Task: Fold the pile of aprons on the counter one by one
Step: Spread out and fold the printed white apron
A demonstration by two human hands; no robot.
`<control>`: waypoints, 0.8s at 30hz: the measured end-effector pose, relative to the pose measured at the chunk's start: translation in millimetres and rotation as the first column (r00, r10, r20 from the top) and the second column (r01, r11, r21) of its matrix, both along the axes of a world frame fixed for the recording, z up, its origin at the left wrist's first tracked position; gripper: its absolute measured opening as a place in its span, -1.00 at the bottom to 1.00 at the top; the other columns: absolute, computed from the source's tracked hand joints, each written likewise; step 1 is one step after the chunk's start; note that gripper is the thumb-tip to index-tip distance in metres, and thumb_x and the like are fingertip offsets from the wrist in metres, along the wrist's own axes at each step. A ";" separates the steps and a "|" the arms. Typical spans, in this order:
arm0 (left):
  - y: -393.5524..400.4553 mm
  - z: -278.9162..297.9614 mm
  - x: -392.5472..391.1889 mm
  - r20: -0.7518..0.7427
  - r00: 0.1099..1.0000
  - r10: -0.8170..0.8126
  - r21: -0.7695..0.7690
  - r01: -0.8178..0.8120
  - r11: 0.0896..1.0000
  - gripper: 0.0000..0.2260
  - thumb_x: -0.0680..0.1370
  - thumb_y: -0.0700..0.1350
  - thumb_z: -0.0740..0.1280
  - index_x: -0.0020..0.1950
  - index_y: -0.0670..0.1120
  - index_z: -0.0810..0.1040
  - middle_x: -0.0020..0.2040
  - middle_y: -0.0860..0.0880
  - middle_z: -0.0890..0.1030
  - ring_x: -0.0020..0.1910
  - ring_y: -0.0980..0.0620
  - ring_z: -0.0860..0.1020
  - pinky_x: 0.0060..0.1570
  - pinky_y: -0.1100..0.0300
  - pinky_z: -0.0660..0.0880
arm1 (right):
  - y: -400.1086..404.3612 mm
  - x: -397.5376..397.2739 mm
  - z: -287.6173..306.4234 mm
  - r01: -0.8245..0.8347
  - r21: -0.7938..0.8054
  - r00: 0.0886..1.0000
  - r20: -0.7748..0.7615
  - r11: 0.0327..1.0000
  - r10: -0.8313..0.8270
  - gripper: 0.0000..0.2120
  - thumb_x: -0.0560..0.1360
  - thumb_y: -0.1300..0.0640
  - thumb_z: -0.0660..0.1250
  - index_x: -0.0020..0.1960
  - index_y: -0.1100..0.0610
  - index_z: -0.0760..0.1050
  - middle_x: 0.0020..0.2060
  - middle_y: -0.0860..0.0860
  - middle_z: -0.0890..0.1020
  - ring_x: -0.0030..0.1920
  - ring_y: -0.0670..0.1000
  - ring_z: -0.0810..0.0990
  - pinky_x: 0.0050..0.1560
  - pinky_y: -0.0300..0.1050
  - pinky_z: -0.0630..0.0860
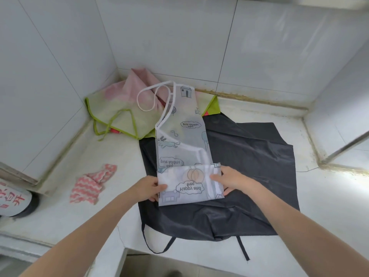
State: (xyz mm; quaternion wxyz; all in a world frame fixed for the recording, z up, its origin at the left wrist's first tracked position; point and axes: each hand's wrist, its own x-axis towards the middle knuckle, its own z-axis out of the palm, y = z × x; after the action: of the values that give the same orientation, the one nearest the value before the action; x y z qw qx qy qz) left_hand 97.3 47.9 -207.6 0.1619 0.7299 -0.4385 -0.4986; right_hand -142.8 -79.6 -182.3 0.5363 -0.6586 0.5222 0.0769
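Fingers (159,186) of the left hand (148,189) curled onto the left edge of the white printed apron (179,140), thumb on top, pinching the folded-up bottom flap. Right hand (232,177) does the same on the right edge: thumb laid over the flap, the other fingers tucked under or behind the cloth (not all visible).

The white printed apron is thin and half see-through, already folded lengthwise into a narrow strip. Its near end is turned up over itself as a flap between the two hands. Print shows rabbits, houses and clouds reading "Happy and free" (mirrored on the flap). The far end, with its white neck loop (146,98), reaches back over the pile.

Under it lies a black apron (249,156), spread flat on the bench (329,206), its ties hanging over the near edge.

Back corner: a green-edged apron (119,114) crumpled against the tiled wall (159,37), with a pink apron (137,82) bunched on top of it.

Left side of the bench: a pink and white striped cloth (91,184), lying apart from the aprons. Further left, a round white container with red characters (14,198), only partly in view.
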 end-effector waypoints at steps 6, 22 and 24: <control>13.9 -4.3 -2.2 -0.090 0.982 0.166 0.042 -0.163 0.986 -0.82 0.54 -0.06 0.34 -0.14 -0.16 0.54 -0.30 -0.02 0.56 -0.32 0.11 0.53 -0.27 0.37 0.51 | 10.8 24.5 -10.9 -0.150 -0.175 0.929 -0.361 0.973 0.078 -0.46 0.61 -0.18 -0.04 0.34 0.21 0.33 -0.23 0.05 0.54 -0.36 0.02 0.59 -0.24 -0.19 0.45; -17.0 -17.7 -16.8 0.698 0.466 -0.544 0.146 0.651 0.745 -0.36 0.55 0.26 -0.24 0.53 -0.04 -0.27 0.55 -0.08 -0.22 0.52 0.00 -0.22 0.47 0.10 -0.17 | 3.6 5.7 -12.6 -0.776 -0.553 0.600 -0.503 0.303 0.622 -0.23 0.50 -0.14 0.29 0.54 0.11 -0.01 0.54 0.05 -0.03 0.52 0.08 -0.02 0.45 0.03 0.07; -15.0 -20.0 -13.9 0.681 0.501 -0.535 0.128 0.638 0.760 -0.17 0.32 0.35 -0.43 0.54 0.02 -0.25 0.55 -0.10 -0.21 0.53 -0.02 -0.21 0.48 0.10 -0.14 | 1.5 -1.0 -15.1 -0.859 -0.339 0.510 -0.502 0.384 0.699 -0.12 0.49 -0.23 0.25 0.55 0.04 -0.21 0.51 -0.04 -0.28 0.51 0.02 -0.30 0.49 0.02 -0.15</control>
State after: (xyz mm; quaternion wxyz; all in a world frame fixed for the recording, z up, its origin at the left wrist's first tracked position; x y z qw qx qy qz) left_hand 83.4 33.0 -227.6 -0.1390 0.6527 -0.7209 -0.1870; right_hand -143.8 -78.1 -197.4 0.1410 -0.9315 0.2124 0.2595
